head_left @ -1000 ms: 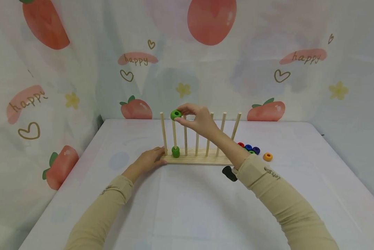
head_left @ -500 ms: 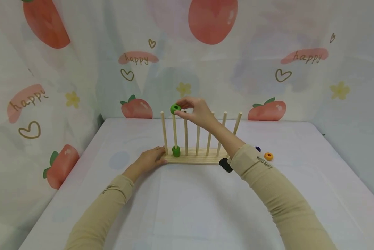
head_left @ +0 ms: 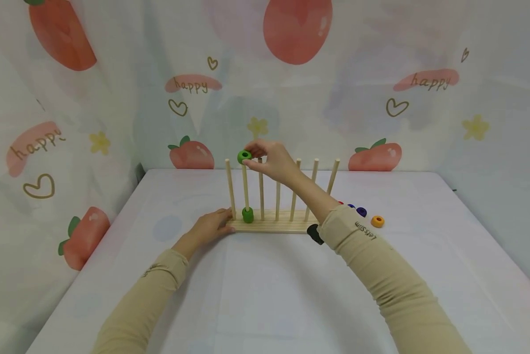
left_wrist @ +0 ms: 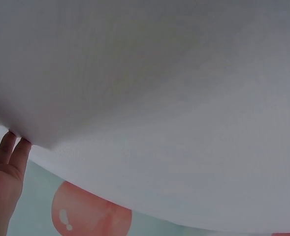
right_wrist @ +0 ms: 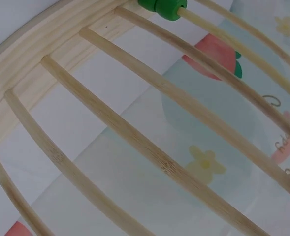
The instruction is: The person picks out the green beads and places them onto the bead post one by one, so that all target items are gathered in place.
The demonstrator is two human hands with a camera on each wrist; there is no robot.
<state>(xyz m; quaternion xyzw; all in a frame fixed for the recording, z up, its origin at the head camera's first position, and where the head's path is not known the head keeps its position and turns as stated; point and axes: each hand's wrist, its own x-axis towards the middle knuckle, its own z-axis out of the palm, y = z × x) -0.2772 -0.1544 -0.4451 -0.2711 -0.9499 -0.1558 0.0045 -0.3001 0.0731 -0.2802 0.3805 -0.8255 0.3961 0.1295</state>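
Note:
A wooden peg rack (head_left: 271, 226) with a row of upright pegs stands on the table. In the head view my right hand (head_left: 274, 160) pinches a green bead (head_left: 240, 158) between thumb and fingers, at the top of the second peg (head_left: 245, 187) from the left. The bead's hole is tilted toward me; whether the peg tip is inside it I cannot tell. Stacked green beads (right_wrist: 168, 7) sit at the foot of that peg. My left hand (head_left: 207, 227) holds the rack's left end, thumb at the front edge and fingers behind; the left wrist view shows only some fingers (left_wrist: 17, 156).
Right of the rack lie loose beads: an orange bead (head_left: 377, 221), a dark blue bead (head_left: 361, 212) and others partly hidden by the right forearm. A black device (head_left: 315, 234) shows at the right wrist. Patterned cloth (head_left: 304, 108) walls the table's back and left.
My right hand rises slightly with the green bead, then comes down a little and shifts left over the second peg. The left hand stays at the rack's end.

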